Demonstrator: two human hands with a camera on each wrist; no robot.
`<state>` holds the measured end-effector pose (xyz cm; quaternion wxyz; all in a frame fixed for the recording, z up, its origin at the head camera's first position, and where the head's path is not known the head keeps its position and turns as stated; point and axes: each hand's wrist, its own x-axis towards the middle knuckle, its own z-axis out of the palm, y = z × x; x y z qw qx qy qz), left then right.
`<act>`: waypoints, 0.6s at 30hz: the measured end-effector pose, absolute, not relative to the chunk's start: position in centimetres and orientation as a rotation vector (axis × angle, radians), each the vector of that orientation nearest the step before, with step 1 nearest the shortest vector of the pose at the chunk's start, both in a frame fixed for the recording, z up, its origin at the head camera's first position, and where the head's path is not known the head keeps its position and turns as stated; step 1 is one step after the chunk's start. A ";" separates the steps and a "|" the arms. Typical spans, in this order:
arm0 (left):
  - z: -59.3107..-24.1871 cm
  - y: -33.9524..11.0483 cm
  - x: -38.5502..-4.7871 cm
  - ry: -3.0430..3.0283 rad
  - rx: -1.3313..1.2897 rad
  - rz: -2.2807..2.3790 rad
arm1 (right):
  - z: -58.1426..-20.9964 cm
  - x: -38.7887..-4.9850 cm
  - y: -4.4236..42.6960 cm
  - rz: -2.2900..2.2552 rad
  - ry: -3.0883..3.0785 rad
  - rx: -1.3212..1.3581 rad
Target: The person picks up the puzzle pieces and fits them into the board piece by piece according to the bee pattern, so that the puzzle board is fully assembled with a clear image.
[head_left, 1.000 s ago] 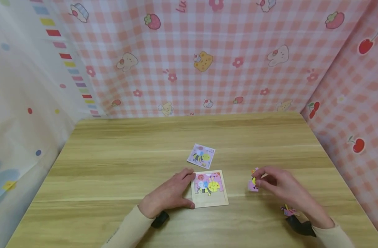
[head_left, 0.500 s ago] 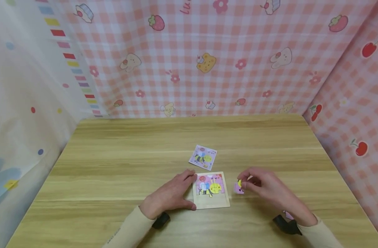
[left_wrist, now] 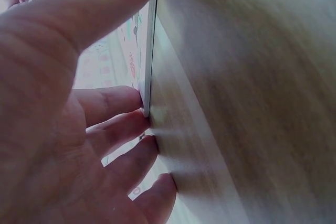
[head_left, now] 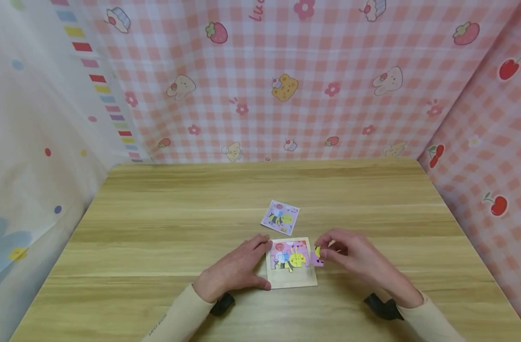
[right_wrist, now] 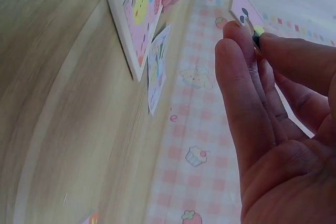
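Note:
My left hand (head_left: 236, 266) lies at the left side of a square wooden puzzle board (head_left: 281, 280), thumb at its lower corner and forefinger at its upper one. Pink and yellow bee pieces (head_left: 289, 255) fill the board's upper part, while bare wood shows below. Over the board's right edge, my right hand (head_left: 350, 251) pinches a pink and yellow puzzle piece (head_left: 316, 259) between thumb and fingers. In the right wrist view that piece (right_wrist: 245, 8) is held up tilted at the fingertips. The left wrist view shows the board's edge (left_wrist: 148, 66) between thumb and fingers.
A square picture card (head_left: 280, 217) of the same bee lies just behind the board. In the right wrist view, part of a loose piece (right_wrist: 90, 217) shows on the wooden table (head_left: 179, 199). Patterned cloth (head_left: 243, 80) hangs behind and at both sides.
My right hand has carried the puzzle piece leftward from the table's right part to the board's right edge. The left hand stays at the board. Loose pieces by the right wrist are now hidden.

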<state>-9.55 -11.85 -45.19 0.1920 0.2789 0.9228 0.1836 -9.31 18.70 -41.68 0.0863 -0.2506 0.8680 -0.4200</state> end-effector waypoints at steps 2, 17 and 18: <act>-45.2 -11.9 -9.5 2.595 0.789 0.515 | -41.8 -9.4 18.4 -1.262 2.578 -0.752; -45.4 -12.0 -9.6 2.614 0.820 0.512 | -42.4 -9.7 15.7 -1.233 2.547 -0.806; -45.4 -12.0 -9.6 2.614 0.819 0.514 | -42.4 -9.7 15.6 -1.227 2.555 -0.809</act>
